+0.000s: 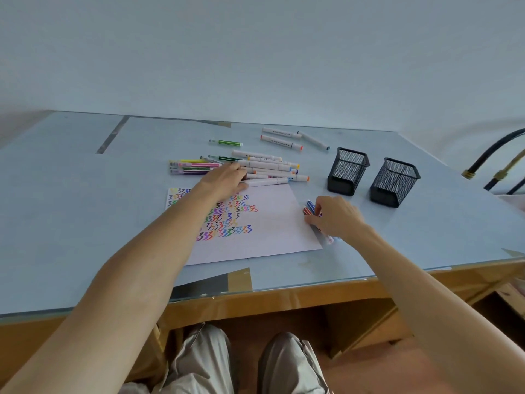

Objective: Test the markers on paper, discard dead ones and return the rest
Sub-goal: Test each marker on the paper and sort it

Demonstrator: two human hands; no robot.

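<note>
1. While both arms are reaching over the blue table (71, 194), the left hand (225, 177) is lying on the near edge of the main pile of markers (267, 167), fingers bent over one white barrel; whether it is actually gripping that barrel cannot be told.
2. The right hand (336, 216) is gathering a small bundle of thin markers (311, 209), its fingers curling round them just off the right edge of the paper (270, 223).
3. Between the two hands, the paper is lying flat, carrying rows of coloured test squiggles beneath the left forearm.
4. Just beyond the right hand, two black mesh holders (348, 172) are standing side by side, seemingly without markers inside.
5. Farther past the left hand, three white markers (284, 139) and one green marker (227, 143) are lying apart from the pile.
6. Judging by their look, the markers are light, stiff plastic tubes with smooth barrels that are likely to roll or slip out of a bundle; taking hold around the middle of the barrels, clear of the caps, is probably the safest way of carrying them together.
</note>
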